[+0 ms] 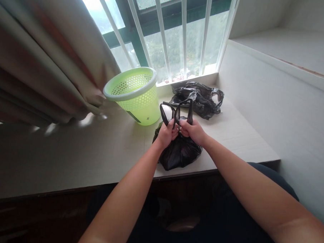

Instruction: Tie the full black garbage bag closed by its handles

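A filled black plastic bag (180,152) rests on the pale window ledge (117,151), close to its front edge. My left hand (167,133) is closed around one of its handles. Around the other handle, my right hand (192,130) is closed too. Both handle loops stick up above my fists, which are side by side at the bag's gathered top. What the bag contains is hidden.
A light green plastic basket (143,110) with a grey rim stands behind and left of the bag. Another black plastic bag (200,100), crumpled, lies by the barred window (184,47). A curtain (54,52) hangs at left; a white wall (265,101) bounds the right.
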Action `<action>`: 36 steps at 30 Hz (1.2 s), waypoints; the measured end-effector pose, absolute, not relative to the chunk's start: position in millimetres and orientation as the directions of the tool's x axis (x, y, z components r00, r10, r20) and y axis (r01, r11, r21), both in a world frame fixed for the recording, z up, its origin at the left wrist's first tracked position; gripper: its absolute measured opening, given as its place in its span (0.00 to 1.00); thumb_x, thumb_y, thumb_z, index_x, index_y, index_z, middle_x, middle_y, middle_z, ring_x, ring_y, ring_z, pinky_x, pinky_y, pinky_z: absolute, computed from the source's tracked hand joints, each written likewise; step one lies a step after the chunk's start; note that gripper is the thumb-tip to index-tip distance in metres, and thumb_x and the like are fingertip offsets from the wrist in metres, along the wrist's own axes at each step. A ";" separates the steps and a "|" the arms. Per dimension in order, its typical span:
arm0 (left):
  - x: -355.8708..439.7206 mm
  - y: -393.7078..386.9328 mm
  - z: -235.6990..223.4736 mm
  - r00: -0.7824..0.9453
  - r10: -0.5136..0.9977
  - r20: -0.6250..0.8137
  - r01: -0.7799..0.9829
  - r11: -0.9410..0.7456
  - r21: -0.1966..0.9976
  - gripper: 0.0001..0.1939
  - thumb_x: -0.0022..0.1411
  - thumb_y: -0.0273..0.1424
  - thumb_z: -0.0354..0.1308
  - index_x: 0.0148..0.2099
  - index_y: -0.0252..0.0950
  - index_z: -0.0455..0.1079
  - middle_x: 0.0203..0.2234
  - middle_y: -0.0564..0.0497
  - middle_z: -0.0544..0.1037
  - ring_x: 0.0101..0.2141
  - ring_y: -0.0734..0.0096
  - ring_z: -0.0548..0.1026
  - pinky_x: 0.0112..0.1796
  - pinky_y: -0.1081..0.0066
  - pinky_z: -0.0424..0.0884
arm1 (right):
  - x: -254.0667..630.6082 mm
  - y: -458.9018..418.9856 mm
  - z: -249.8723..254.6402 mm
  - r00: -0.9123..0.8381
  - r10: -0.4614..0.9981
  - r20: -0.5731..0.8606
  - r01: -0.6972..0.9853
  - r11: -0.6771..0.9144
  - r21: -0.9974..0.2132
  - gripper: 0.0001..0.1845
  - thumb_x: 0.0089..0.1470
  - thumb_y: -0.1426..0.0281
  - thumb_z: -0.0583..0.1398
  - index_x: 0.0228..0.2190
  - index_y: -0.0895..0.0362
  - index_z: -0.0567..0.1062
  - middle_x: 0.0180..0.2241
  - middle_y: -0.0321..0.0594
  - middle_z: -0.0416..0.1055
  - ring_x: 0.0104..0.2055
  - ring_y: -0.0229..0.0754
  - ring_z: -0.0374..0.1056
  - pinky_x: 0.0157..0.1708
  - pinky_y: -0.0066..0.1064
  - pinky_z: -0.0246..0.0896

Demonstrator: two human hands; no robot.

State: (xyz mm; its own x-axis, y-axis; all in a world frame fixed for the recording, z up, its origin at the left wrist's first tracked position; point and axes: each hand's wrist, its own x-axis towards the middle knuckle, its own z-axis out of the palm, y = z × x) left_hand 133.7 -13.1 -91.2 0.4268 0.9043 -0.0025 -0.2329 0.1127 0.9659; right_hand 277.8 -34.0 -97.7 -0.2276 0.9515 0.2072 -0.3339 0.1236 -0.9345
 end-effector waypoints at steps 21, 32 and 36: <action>128.6 -6.6 -92.8 0.409 0.912 -0.039 -0.280 0.166 0.946 0.39 0.56 0.63 0.67 0.21 0.41 0.49 0.13 0.64 0.48 0.13 0.85 0.47 0.15 0.77 0.45 | 282.9 -27.6 -100.7 -0.293 0.946 0.136 -0.505 -0.032 -0.863 0.41 0.53 0.33 0.63 0.15 0.51 0.55 0.12 0.26 0.45 0.16 0.30 0.40 0.19 0.31 0.33; 130.5 -5.8 -91.9 0.420 0.908 -0.010 -0.288 0.143 0.947 0.40 0.52 0.64 0.69 0.21 0.41 0.49 0.12 0.64 0.48 0.12 0.85 0.46 0.14 0.77 0.44 | 280.7 -26.8 -104.2 -0.252 0.954 0.164 -0.471 0.027 -0.882 0.40 0.56 0.37 0.65 0.16 0.52 0.55 0.13 0.26 0.47 0.16 0.30 0.42 0.19 0.30 0.36; 130.4 -5.8 -92.4 0.418 0.908 -0.011 -0.288 0.144 0.947 0.40 0.52 0.64 0.68 0.21 0.41 0.49 0.12 0.64 0.48 0.12 0.85 0.46 0.14 0.77 0.44 | 280.3 -27.2 -102.9 -0.247 0.953 0.174 -0.474 0.038 -0.880 0.39 0.56 0.38 0.65 0.16 0.52 0.55 0.14 0.26 0.46 0.16 0.30 0.42 0.19 0.30 0.36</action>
